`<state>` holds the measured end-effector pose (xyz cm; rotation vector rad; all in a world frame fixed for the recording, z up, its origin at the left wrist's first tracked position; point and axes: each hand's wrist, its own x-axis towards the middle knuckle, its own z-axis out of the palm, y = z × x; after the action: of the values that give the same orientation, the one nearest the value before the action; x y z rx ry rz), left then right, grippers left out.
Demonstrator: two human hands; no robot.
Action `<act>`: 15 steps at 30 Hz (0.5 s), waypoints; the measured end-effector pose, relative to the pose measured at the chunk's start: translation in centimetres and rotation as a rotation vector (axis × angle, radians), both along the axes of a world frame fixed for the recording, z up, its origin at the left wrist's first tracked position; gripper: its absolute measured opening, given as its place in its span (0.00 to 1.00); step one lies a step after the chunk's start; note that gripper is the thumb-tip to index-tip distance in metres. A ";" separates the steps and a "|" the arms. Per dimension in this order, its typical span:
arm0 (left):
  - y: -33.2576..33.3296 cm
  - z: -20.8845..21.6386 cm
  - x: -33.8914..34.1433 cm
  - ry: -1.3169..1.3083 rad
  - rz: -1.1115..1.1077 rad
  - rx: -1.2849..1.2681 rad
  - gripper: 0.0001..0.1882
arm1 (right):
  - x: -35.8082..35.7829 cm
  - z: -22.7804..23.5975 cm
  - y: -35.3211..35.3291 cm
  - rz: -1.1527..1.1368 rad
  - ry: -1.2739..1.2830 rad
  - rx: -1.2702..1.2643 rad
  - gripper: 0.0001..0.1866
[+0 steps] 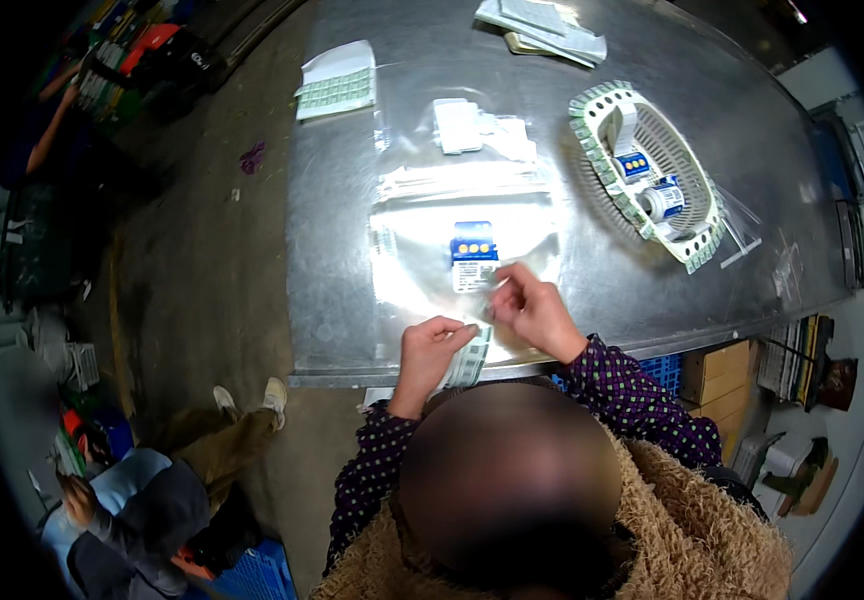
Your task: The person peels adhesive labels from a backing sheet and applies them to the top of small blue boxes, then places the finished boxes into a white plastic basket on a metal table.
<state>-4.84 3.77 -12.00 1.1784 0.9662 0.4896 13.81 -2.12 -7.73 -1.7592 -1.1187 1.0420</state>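
Near the front edge of the metal table, my left hand (426, 356) pinches a strip of small pale green stickers (466, 364) between thumb and fingers. Just to its right, my right hand (540, 316) is closed in a pinch, and whatever lies between its fingertips is too small to make out. Those fingertips hover by the lower right corner of a blue and white label (474, 250) with yellow round marks. That label is on a clear plastic bag (412, 275) lying flat, apparently atop other bags.
An oval white basket (694, 150), green stickers along its rim, holds two label rolls (663, 200). A green sticker sheet (337, 93), white slips (459, 126) and stacked papers (552, 30) lie farther back. Another person (142, 510) is at lower left, beyond the table edge.
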 end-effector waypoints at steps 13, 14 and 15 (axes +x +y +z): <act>1.3 -2.3 -1.1 0.054 -0.156 0.207 0.06 | 2.2 -6.2 2.9 -0.577 -0.026 0.037 0.21; 1.4 -2.2 -1.0 0.060 -0.161 0.199 0.06 | 2.1 -6.2 2.8 -0.559 -0.135 0.035 0.22; 1.4 -2.2 -1.0 0.051 -0.157 0.190 0.06 | 2.0 -5.7 2.9 -0.537 -0.245 0.033 0.23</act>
<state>-5.84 5.16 -14.22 1.4316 0.8763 0.4339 15.76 0.73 -13.42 -2.0415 -0.7259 0.4904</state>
